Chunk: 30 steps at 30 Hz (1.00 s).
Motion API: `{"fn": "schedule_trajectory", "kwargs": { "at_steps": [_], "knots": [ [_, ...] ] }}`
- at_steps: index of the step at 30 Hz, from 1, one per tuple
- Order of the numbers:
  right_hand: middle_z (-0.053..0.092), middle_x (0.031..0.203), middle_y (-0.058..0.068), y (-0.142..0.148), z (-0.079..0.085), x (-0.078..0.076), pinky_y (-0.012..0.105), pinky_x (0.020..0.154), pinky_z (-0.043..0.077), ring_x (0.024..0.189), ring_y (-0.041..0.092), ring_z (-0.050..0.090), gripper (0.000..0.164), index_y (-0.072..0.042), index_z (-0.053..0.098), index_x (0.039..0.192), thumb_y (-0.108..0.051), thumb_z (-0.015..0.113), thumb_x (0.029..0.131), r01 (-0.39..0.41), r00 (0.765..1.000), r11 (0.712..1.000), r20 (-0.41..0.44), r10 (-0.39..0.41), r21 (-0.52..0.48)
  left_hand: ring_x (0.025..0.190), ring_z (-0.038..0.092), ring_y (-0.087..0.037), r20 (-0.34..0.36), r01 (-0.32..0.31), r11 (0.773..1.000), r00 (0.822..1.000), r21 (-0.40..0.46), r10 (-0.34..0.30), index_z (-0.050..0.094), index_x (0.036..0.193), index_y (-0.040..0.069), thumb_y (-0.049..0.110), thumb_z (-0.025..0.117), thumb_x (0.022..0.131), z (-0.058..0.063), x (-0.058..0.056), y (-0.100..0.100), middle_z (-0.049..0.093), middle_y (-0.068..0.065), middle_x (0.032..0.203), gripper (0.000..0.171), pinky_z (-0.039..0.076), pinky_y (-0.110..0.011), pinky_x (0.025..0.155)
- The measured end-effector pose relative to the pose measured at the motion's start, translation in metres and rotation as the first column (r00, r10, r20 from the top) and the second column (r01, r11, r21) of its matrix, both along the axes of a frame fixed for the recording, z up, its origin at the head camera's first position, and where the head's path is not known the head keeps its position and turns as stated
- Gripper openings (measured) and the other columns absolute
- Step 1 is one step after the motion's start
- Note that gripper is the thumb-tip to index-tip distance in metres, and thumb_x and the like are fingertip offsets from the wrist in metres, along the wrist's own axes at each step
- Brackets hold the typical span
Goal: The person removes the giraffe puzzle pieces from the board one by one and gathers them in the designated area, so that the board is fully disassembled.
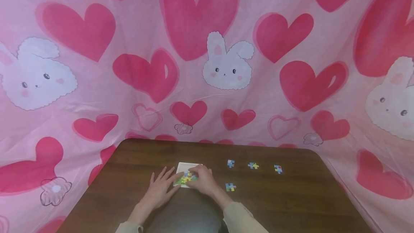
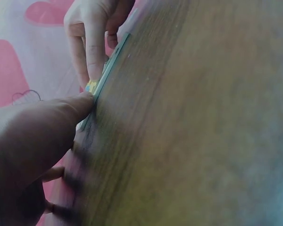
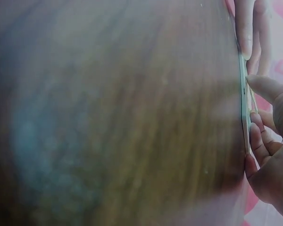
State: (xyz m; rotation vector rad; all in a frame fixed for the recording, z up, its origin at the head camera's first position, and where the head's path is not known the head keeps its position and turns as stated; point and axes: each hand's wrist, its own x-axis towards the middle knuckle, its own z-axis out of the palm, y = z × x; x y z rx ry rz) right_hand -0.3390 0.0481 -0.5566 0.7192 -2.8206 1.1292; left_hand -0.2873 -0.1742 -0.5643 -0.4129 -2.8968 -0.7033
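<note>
A small jigsaw puzzle (image 1: 185,179) with yellow, green and blue pieces lies partly filled in a white tray (image 1: 185,164). My left hand (image 1: 159,189) spreads its fingers over the table, index fingertip and thumb at the tray's left and near edge. From the right, my right hand (image 1: 203,181) reaches over the tray with bent fingers. In the right wrist view its thumb and fingers pinch a thin puzzle piece (image 3: 253,100), tilted up from the tray edge (image 3: 243,94). Most of that piece is hidden by the fingers.
Right of the tray, loose puzzle pieces lie apart on the brown table (image 1: 291,204): one at the back (image 1: 230,163), one yellow and blue (image 1: 253,165), one with a red spot (image 1: 278,169), one nearer (image 1: 230,187). A pink heart-print cloth (image 1: 194,82) hangs behind.
</note>
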Motion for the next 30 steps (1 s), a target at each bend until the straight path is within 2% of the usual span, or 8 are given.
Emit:
{"fn": "schedule_trajectory", "kwargs": {
  "at_steps": [4,7,11,16,20,24,30],
  "knots": [
    [0.077,0.112,0.006,0.0007,-0.0017,-0.0004,0.042,0.096,0.040,0.104,0.019,0.065,0.049,-0.007,0.079,0.130,-0.028,0.093,0.088,0.001,1.000,1.000,-0.005,-0.001,-0.015,0.158,0.039,-0.059,-0.022,0.019,1.000,1.000,0.009,-0.019,0.069,0.148,0.036,0.042,0.074,0.104,-0.0035,0.0001,-0.0001,0.055,-0.021,0.166,0.044,0.016,-0.095,0.118],
    [0.077,0.113,0.005,0.0019,-0.0029,-0.0007,0.045,0.100,0.042,0.105,0.020,0.066,0.050,-0.008,0.078,0.132,-0.028,0.093,0.088,0.003,1.000,1.000,0.006,-0.003,-0.031,0.160,0.037,-0.059,0.003,0.014,1.000,1.000,0.004,-0.014,0.070,0.147,0.040,0.043,0.072,0.105,-0.0030,-0.0003,-0.0001,0.053,-0.020,0.168,0.042,0.014,-0.095,0.119],
    [0.078,0.112,0.005,0.0034,-0.0048,-0.0021,0.048,0.101,0.049,0.105,0.021,0.068,0.044,-0.008,0.079,0.128,-0.023,0.093,0.089,0.006,0.999,0.997,0.032,-0.003,-0.076,0.162,0.035,-0.056,0.032,0.003,1.000,0.999,-0.022,-0.003,0.069,0.148,0.040,0.044,0.070,0.107,-0.0015,-0.0007,0.0002,0.051,-0.018,0.170,0.041,0.012,-0.093,0.121],
    [0.079,0.108,0.005,0.0039,-0.0043,-0.0023,0.040,0.091,0.060,0.100,0.019,0.069,0.034,-0.008,0.081,0.120,-0.019,0.092,0.090,0.035,0.996,0.988,0.086,-0.022,-0.149,0.163,0.035,-0.055,0.044,0.001,0.999,0.999,-0.036,0.001,0.069,0.148,0.039,0.045,0.069,0.107,-0.0003,0.0004,0.0005,0.050,-0.017,0.171,0.041,0.013,-0.093,0.122],
    [0.078,0.103,0.004,0.0028,-0.0036,-0.0026,0.031,0.083,0.056,0.094,0.014,0.066,0.028,-0.008,0.081,0.114,-0.016,0.092,0.090,0.063,0.992,0.980,0.120,-0.041,-0.188,0.163,0.035,-0.055,0.045,-0.002,1.000,0.999,-0.032,0.003,0.070,0.148,0.039,0.045,0.070,0.107,0.0016,0.0011,0.0011,0.051,-0.016,0.171,0.042,0.013,-0.093,0.122],
    [0.076,0.097,0.004,0.0009,-0.0043,-0.0038,0.026,0.076,0.051,0.088,0.011,0.062,0.024,-0.007,0.080,0.108,-0.012,0.092,0.088,0.079,0.992,0.976,0.118,-0.055,-0.202,0.163,0.034,-0.055,0.048,-0.005,1.000,0.999,-0.029,0.007,0.070,0.148,0.039,0.045,0.070,0.107,0.0022,0.0009,0.0012,0.051,-0.016,0.171,0.042,0.012,-0.093,0.122],
    [0.077,0.096,0.008,-0.0018,-0.0017,-0.0026,0.025,0.075,0.049,0.086,0.012,0.060,0.025,-0.003,0.078,0.105,-0.008,0.092,0.085,0.091,0.991,0.974,0.117,-0.067,-0.208,0.164,0.034,-0.055,0.051,-0.006,1.000,0.999,-0.025,0.007,0.070,0.148,0.038,0.045,0.071,0.106,0.0021,0.0011,0.0015,0.050,-0.017,0.171,0.042,0.012,-0.093,0.122]
  ]
}}
